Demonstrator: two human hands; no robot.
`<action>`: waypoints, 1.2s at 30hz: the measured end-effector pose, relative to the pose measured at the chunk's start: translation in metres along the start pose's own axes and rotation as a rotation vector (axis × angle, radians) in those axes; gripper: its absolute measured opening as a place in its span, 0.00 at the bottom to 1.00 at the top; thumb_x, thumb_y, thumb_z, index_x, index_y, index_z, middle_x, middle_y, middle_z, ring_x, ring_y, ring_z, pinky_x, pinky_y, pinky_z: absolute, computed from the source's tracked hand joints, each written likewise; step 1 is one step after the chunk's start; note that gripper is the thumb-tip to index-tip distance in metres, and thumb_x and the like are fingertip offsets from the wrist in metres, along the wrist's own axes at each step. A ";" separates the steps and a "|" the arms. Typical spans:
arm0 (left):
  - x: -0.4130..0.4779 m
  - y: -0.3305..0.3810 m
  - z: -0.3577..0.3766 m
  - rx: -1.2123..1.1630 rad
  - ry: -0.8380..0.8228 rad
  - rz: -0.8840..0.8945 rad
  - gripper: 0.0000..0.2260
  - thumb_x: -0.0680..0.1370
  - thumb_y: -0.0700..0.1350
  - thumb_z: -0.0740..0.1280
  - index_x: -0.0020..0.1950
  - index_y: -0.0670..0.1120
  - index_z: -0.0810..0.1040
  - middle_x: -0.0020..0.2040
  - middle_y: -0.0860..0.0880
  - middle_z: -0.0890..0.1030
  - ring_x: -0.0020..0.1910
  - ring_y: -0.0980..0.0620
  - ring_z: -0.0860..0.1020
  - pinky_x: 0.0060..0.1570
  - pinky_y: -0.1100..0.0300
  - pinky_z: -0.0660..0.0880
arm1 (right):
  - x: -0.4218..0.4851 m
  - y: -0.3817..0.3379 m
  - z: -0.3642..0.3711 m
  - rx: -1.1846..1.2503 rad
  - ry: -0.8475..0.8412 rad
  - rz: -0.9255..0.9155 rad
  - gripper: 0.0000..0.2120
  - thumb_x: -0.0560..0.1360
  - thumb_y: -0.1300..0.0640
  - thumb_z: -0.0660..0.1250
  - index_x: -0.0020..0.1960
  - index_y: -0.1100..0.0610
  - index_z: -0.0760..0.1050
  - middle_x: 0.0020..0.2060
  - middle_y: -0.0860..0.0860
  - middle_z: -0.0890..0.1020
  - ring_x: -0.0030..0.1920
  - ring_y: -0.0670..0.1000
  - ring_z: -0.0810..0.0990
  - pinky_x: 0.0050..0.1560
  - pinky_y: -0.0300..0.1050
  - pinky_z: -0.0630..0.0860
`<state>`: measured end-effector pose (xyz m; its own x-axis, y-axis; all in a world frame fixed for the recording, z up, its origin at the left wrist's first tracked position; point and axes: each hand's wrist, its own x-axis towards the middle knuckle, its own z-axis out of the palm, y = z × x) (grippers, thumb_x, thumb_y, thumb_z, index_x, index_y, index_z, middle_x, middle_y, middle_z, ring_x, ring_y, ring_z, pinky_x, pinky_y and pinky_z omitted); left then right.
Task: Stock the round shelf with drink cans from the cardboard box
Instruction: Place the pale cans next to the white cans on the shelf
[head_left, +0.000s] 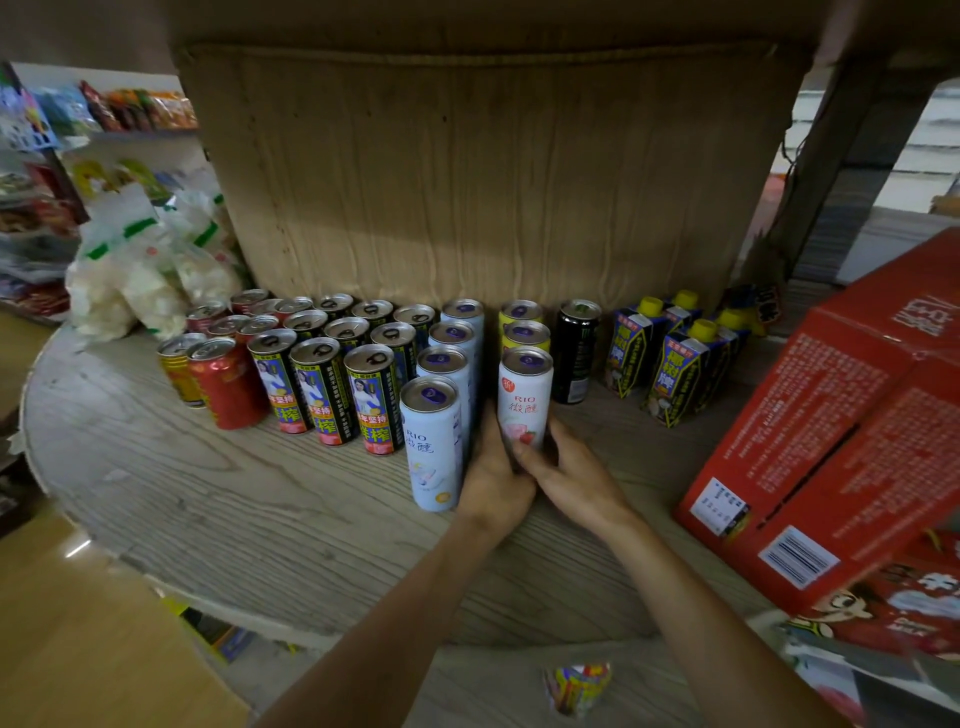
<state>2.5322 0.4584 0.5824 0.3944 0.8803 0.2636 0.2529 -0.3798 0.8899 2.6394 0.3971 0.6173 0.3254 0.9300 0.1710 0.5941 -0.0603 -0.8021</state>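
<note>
left grip (493, 480) and right grip (579, 480) clasp the foot of the pink can (524, 397), upright on the round shelf (208, 493). pale blue cans (434, 447) stand just left of it, a black can (574, 353) to its right.

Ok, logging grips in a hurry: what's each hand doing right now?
Left hand: gripping the pink RIO can.
Right hand: gripping the same can.

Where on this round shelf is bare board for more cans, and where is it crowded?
Bare board: the front-left stretch of the shelf before the red cans and green-labelled cans; a smaller patch ahead of the black can, between the right hand gripping the strawberry RIO can and the red box. Crowded: the rows packed against the cardboard wall.
</note>
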 end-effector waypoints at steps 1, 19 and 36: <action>-0.003 0.001 -0.001 0.003 -0.010 -0.011 0.40 0.73 0.54 0.70 0.81 0.52 0.55 0.79 0.51 0.65 0.78 0.54 0.63 0.76 0.48 0.63 | -0.003 -0.002 -0.001 -0.014 0.002 0.004 0.27 0.77 0.42 0.66 0.72 0.51 0.70 0.67 0.51 0.78 0.67 0.49 0.75 0.68 0.48 0.71; -0.142 0.012 -0.104 0.543 -0.158 0.362 0.27 0.69 0.51 0.59 0.68 0.47 0.73 0.62 0.41 0.78 0.58 0.38 0.78 0.54 0.52 0.79 | -0.129 -0.044 0.031 -0.491 0.052 0.004 0.26 0.79 0.57 0.65 0.76 0.55 0.66 0.73 0.53 0.70 0.73 0.53 0.66 0.72 0.38 0.57; -0.292 -0.078 -0.193 0.651 -0.247 0.211 0.22 0.78 0.53 0.62 0.70 0.48 0.74 0.67 0.43 0.75 0.66 0.39 0.73 0.60 0.45 0.74 | -0.281 -0.047 0.157 -0.516 -0.024 -0.032 0.20 0.75 0.50 0.61 0.63 0.56 0.77 0.56 0.53 0.78 0.58 0.59 0.76 0.63 0.52 0.70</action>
<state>2.2266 0.2862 0.5083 0.6615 0.7088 0.2450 0.5932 -0.6944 0.4075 2.4045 0.1955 0.5172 0.2879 0.9419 0.1733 0.8908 -0.1969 -0.4095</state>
